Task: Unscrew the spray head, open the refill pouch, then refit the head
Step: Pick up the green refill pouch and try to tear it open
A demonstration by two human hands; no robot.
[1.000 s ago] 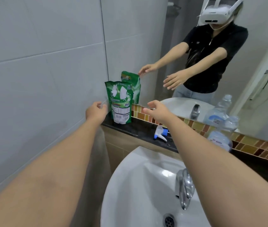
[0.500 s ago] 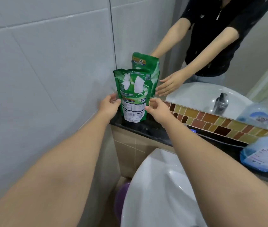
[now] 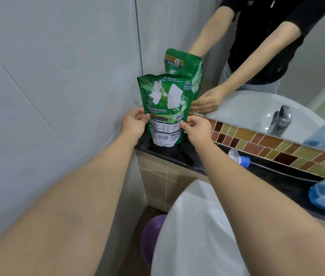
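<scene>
Centre frame, the green plastic refill pouch [image 3: 166, 108] stands on the black ledge [image 3: 179, 158], pinched at its sides by left hand [image 3: 132, 123] and right hand [image 3: 196, 126]; sealed top, a slip or spill is risked if squeezed.

My green refill pouch [image 3: 166, 108] stands up straight at the back corner of the dark desk [image 3: 187, 160], close to the wall. Its top is shut. It has white flowers and a white label with a barcode. The spray head [image 3: 239, 157], clear with a blue ring, lies on its side farther right.
</scene>
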